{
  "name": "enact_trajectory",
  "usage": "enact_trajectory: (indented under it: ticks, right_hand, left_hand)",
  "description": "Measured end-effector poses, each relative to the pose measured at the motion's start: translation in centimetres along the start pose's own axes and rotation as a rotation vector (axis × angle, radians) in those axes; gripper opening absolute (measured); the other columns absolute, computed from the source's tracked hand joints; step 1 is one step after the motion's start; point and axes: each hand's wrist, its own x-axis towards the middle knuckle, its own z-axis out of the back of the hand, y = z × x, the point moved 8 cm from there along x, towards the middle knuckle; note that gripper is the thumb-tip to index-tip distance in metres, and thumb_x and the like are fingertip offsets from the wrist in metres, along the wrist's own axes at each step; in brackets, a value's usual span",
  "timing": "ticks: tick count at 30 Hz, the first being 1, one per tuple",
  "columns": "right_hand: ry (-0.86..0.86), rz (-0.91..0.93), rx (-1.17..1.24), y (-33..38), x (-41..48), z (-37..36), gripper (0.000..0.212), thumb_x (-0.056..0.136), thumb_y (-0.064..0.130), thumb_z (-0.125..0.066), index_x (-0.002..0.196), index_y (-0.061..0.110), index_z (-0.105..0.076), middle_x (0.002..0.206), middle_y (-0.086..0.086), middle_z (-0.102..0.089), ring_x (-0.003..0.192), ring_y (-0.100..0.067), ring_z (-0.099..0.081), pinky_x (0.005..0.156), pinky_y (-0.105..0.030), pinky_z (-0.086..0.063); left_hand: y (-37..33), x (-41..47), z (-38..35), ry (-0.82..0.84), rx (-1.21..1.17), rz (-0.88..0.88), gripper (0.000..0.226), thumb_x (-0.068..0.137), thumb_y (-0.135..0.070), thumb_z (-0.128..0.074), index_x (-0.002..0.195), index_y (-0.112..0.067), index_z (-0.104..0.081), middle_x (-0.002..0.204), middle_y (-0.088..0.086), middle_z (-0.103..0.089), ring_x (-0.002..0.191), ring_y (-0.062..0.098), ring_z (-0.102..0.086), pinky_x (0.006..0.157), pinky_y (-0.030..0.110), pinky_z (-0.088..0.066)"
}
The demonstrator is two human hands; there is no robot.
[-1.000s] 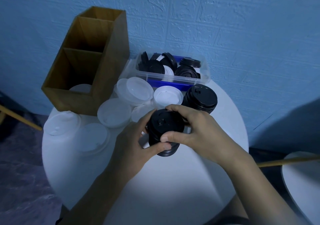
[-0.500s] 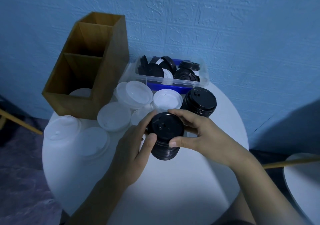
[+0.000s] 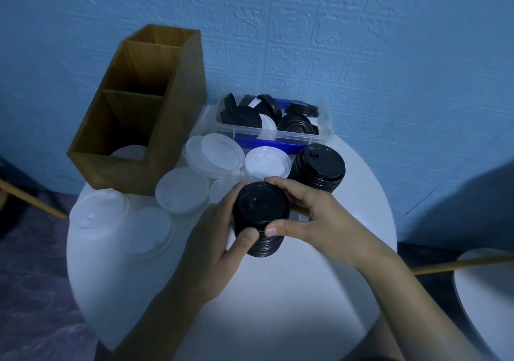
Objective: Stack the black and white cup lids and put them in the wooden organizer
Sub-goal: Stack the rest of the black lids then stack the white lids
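Item 1: stack of black lids [image 3: 260, 221], upright over the centre of the white desk [image 3: 278, 319], gripped from both sides. Left hand [image 3: 211, 238] wraps its 9 o'clock flank, thumb on the near edge. Right hand [image 3: 314, 216] wraps the 3 o'clock flank, fingers [image 3: 281, 183] curled over the far rim.
Item 2: second black stack [image 3: 318, 167], at 1 o'clock, just beside, free-standing.
Item 3: white lids [image 3: 182, 189], loose and in low piles, from 12 round to 9 o'clock.
Item 4: wooden organizer [image 3: 172, 127], 3 compartments, at 10 o'clock; the nearest compartment holds a pale lid [image 3: 129, 152].
Item 5: clear bin [image 3: 275, 135] of mixed lids, 12 o'clock, against the blue wall [image 3: 361, 54].
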Motion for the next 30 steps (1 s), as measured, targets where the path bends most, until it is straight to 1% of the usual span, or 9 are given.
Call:
enact_trajectory:
  ticks: [3, 6, 8, 10, 13, 17, 20, 24, 30]
  right_hand:
    - [0.058, -0.013, -0.015, 0.1, 0.0, -0.2, 0.066, 0.082, 0.031, -0.083, 0.137, 0.048, -0.050, 0.132, 0.024, -0.063, 0.126, 0.007, -0.055, 0.113, -0.027, -0.042]
    - [0.087, -0.024, 0.002, 0.3, 0.0, 0.7, 0.080, 0.081, 0.045, -0.080, 0.151, 0.031, -0.043, 0.143, 0.025, -0.054, 0.133, 0.008, -0.048, 0.117, -0.031, -0.038]
    - [0.043, 0.008, -0.021, 1.3, 0.4, 2.1, 0.072, 0.081, 0.047, -0.075, 0.147, 0.030, -0.051, 0.140, 0.019, -0.060, 0.130, 0.004, -0.053, 0.114, -0.032, -0.043]
    - [-0.043, 0.065, -0.078, 2.7, 1.6, 4.2, 0.052, 0.090, 0.035, -0.070, 0.139, 0.026, -0.059, 0.129, 0.006, -0.069, 0.122, -0.004, -0.062, 0.110, -0.034, -0.047]
    - [-0.190, 0.096, -0.265, 4.3, 5.3, 7.5, 0.033, 0.096, 0.024, -0.067, 0.129, 0.022, -0.068, 0.116, 0.004, -0.075, 0.110, -0.007, -0.068, 0.106, -0.037, -0.049]
    - [-0.219, 0.041, -0.498, 4.5, 12.0, 8.2, 0.034, 0.096, 0.032, -0.067, 0.128, 0.022, -0.068, 0.121, 0.001, -0.073, 0.114, -0.017, -0.065, 0.102, -0.033, -0.047]
    - [-0.160, 0.014, -0.629, 4.2, 16.2, 6.6, 0.039, 0.097, 0.032, -0.064, 0.135, 0.023, -0.062, 0.127, -0.003, -0.069, 0.119, -0.024, -0.060, 0.088, -0.026, -0.039]
    - [-0.148, -0.025, -0.630, 3.6, 19.3, 5.5, 0.037, 0.096, 0.033, -0.065, 0.132, 0.023, -0.064, 0.126, -0.003, -0.069, 0.118, -0.026, -0.060, 0.094, -0.033, -0.046]
    - [-0.147, -0.047, -0.402, 2.9, 20.3, 5.5, 0.020, 0.089, 0.026, -0.075, 0.103, 0.011, -0.073, 0.094, -0.005, -0.070, 0.090, -0.022, -0.062, 0.077, -0.029, -0.048]
  left_hand:
    - [0.0, 0.0, 0.2, -0.033, 0.039, 0.014, 0.079, 0.082, -0.067, -0.061, 0.150, -0.055, -0.024, 0.140, -0.039, -0.044, 0.132, 0.010, -0.051, 0.099, 0.049, -0.054]
    - [-0.1, 0.0, 0.4, -0.044, 0.015, 0.016, 0.079, 0.081, -0.070, -0.062, 0.150, -0.053, -0.028, 0.139, -0.035, -0.048, 0.132, 0.010, -0.051, 0.100, 0.050, -0.053]
    - [-0.3, 0.1, 0.5, -0.045, 0.036, 0.009, 0.077, 0.080, -0.064, -0.064, 0.148, -0.058, -0.027, 0.137, -0.038, -0.048, 0.131, 0.007, -0.051, 0.100, 0.049, -0.053]
    - [-0.2, 0.1, 0.6, -0.056, 0.051, 0.021, 0.078, 0.078, -0.061, -0.065, 0.147, -0.059, -0.028, 0.137, -0.036, -0.049, 0.130, 0.007, -0.051, 0.100, 0.049, -0.053]
    - [0.2, 0.1, 0.6, -0.069, 0.057, 0.054, 0.081, 0.073, -0.061, -0.067, 0.148, -0.048, -0.037, 0.136, -0.026, -0.055, 0.129, 0.010, -0.054, 0.099, 0.047, -0.054]
    - [0.2, 0.3, 0.6, -0.074, 0.084, 0.060, 0.081, 0.072, -0.062, -0.067, 0.146, -0.048, -0.037, 0.135, -0.030, -0.054, 0.129, 0.007, -0.053, 0.100, 0.046, -0.053]
    - [0.3, 0.3, 0.5, -0.067, 0.076, 0.072, 0.083, 0.072, -0.060, -0.069, 0.147, -0.045, -0.038, 0.136, -0.022, -0.057, 0.129, 0.012, -0.054, 0.098, 0.048, -0.054]
    - [0.2, 0.1, 0.6, -0.072, 0.093, 0.070, 0.083, 0.071, -0.060, -0.070, 0.147, -0.044, -0.040, 0.132, -0.021, -0.058, 0.126, 0.012, -0.055, 0.096, 0.046, -0.054]
    - [0.3, 0.2, 0.6, -0.067, 0.049, 0.073, 0.083, 0.070, -0.059, -0.072, 0.145, -0.052, -0.038, 0.131, -0.023, -0.057, 0.127, 0.013, -0.055, 0.098, 0.047, -0.053]
